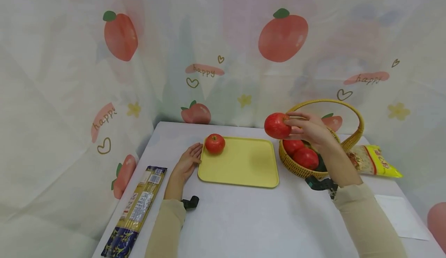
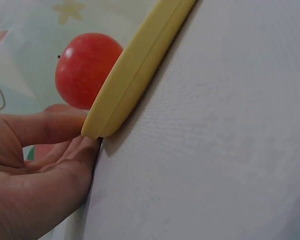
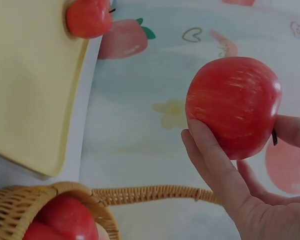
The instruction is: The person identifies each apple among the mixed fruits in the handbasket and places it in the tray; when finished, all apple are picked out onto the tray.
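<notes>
In the head view my right hand [image 1: 308,130] holds a red apple [image 1: 277,126] in the air between the yellow tray [image 1: 244,182] and the wicker basket [image 1: 297,169]. The right wrist view shows thumb and fingers around this apple [image 3: 235,105], its dark stem near the thumb. Another red apple [image 1: 215,144] sits in the tray's far left corner. My left hand [image 1: 188,161] is at the tray's left edge, its fingers extended; in the left wrist view a digit touches the tray rim [image 2: 125,80]. More red apples [image 1: 306,158] lie in the basket.
A long pack of noodles [image 1: 139,207] lies along the table's left side. Right of the basket is a yellow-and-clear food bag [image 1: 374,161], and nearer, a white sheet [image 1: 400,216]. The basket's arched handle [image 1: 360,122] rises behind my right hand. A printed curtain [image 1: 223,37] hangs behind the table.
</notes>
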